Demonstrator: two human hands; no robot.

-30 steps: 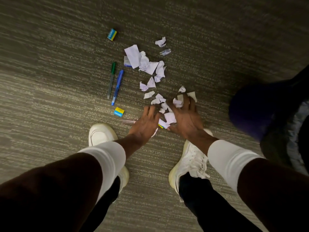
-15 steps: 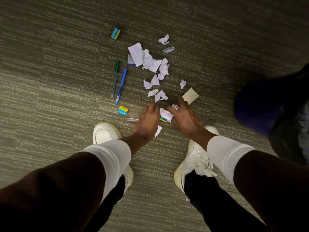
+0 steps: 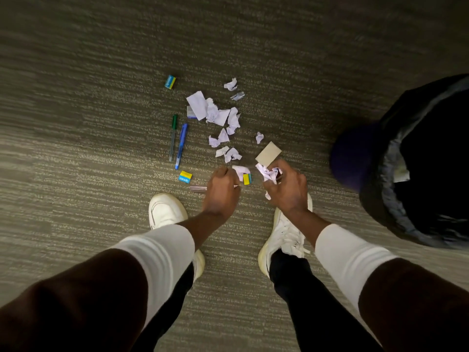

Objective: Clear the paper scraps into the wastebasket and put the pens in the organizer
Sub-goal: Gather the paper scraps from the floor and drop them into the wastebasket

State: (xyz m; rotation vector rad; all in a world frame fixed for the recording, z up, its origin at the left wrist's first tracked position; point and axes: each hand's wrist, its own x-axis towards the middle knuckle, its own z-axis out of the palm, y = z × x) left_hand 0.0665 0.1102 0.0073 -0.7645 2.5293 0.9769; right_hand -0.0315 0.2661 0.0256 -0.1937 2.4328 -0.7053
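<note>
White paper scraps (image 3: 220, 115) lie scattered on the carpet in front of my feet. My right hand (image 3: 286, 186) is shut on a crumpled bunch of scraps (image 3: 269, 173), lifted slightly off the floor. My left hand (image 3: 221, 190) is curled with its fingers closed at a white scrap (image 3: 241, 170); a thin edge of paper shows under it. A green pen (image 3: 173, 137) and a blue pen (image 3: 181, 146) lie side by side to the left of the scraps. The black-lined wastebasket (image 3: 396, 179) stands at the right. No organizer is visible.
Small blue-and-yellow boxes lie at the far left (image 3: 170, 82), below the pens (image 3: 185, 177) and between my hands (image 3: 247, 179). A tan card (image 3: 268, 153) rests beyond my right hand. A clear pen (image 3: 198, 189) lies by my left hand. My white shoes (image 3: 165, 212) flank the spot.
Both hands swept the near scraps together and closed into fists. The right hand now holds a bunch and has lifted it. The tan card lies uncovered.
</note>
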